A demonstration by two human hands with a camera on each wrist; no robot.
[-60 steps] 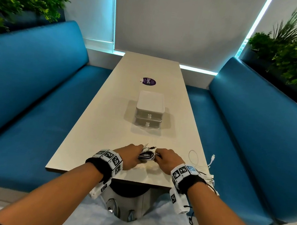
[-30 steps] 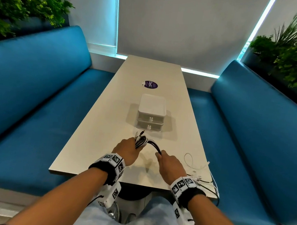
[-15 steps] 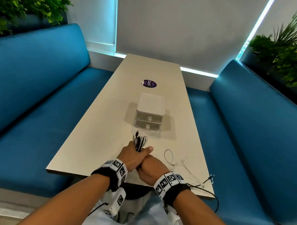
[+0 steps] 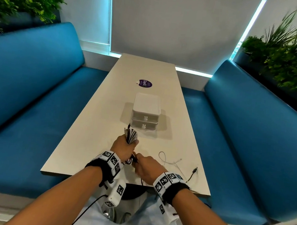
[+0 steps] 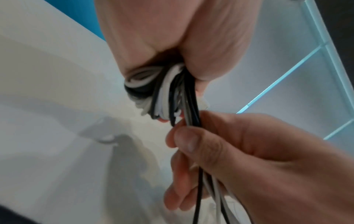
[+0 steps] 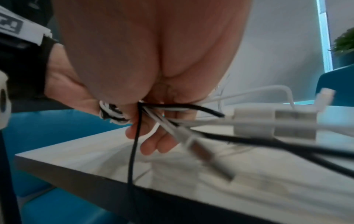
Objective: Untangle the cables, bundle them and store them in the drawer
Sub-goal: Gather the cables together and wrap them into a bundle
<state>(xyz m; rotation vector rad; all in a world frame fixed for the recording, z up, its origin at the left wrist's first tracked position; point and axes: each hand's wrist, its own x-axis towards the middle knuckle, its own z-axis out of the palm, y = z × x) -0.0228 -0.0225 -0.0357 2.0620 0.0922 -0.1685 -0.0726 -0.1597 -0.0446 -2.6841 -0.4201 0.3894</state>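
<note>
Cables held over near counter edge

Left hand (image 4: 124, 147) is fisted round the coiled cable bundle (image 4: 131, 135) above the counter (image 4: 94, 134). Right hand (image 4: 147, 168) pinches the loose strands (image 5: 197, 189) trailing from it. Drawer unit (image 4: 146, 114) sits farther back, both drawers closed.

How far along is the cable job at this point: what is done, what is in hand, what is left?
Done: most of the cables sit coiled in a bundle gripped by the left hand. In hand: the right hand pinches the loose tails just below that bundle. Left: a white cable and a dark plug lie loose on the table, and both drawers of the drawer unit are closed.
</note>
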